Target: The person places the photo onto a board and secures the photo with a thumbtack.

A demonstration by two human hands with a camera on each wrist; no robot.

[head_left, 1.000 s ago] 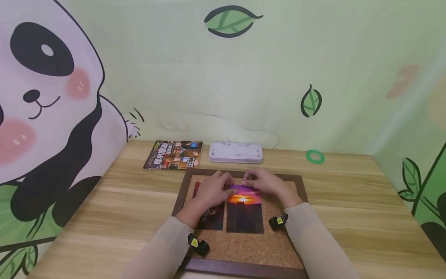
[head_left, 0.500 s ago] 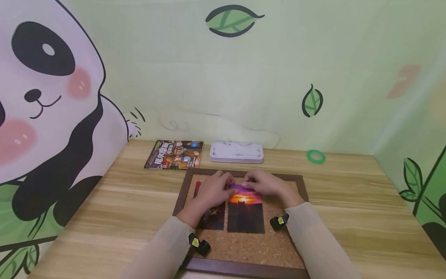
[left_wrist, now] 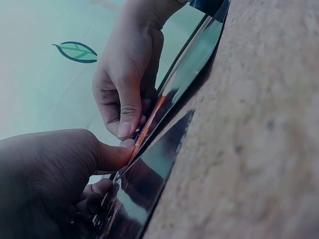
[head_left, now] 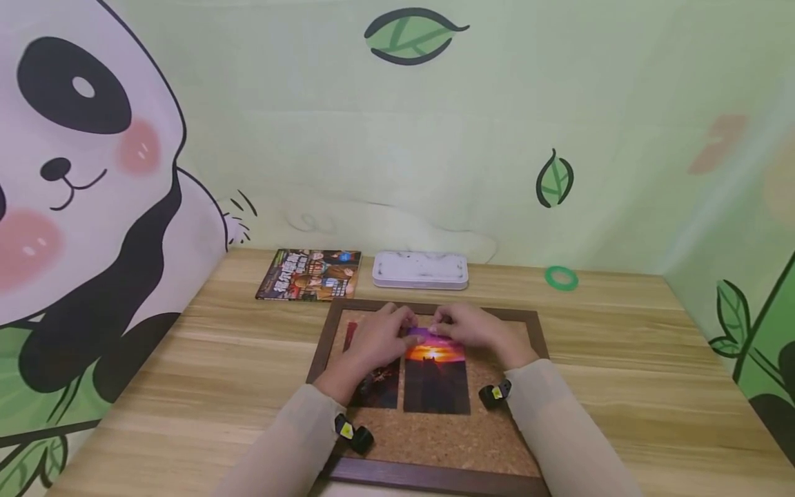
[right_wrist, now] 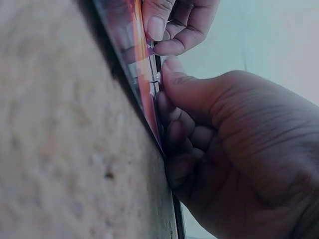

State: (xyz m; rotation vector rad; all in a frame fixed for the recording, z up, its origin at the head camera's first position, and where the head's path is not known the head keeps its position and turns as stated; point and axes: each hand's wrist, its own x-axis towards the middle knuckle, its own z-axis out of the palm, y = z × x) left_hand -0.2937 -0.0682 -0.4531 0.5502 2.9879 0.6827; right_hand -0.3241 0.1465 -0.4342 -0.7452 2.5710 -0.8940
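A sunset photo (head_left: pixel 437 383) lies on a cork board (head_left: pixel 447 442) with a dark wooden frame. My left hand (head_left: pixel 380 338) rests at the photo's upper left, its thumb pressing near the top edge and its forefinger bent just above, apart from the thumb. At the top edge, my right hand (head_left: pixel 468 324) pinches a tiny clear push pin (right_wrist: pixel 158 76) between thumb and forefinger, with the other fingers curled beneath. How deep its point sits is hidden. In the left wrist view my right hand (left_wrist: pixel 130 74) faces my left thumb. A second, darker photo (head_left: pixel 380 390) lies partly under my left forearm.
Behind the board lie a comic-style book (head_left: pixel 310 275), a white tin case (head_left: pixel 420 270) and a green tape roll (head_left: pixel 562 278). The wooden table (head_left: pixel 646 386) runs to a pale green wall (head_left: pixel 298 124) painted with a panda and leaves.
The view shifts very slightly. Both hands keep their places at the photo's top edge; nothing else visibly moves.
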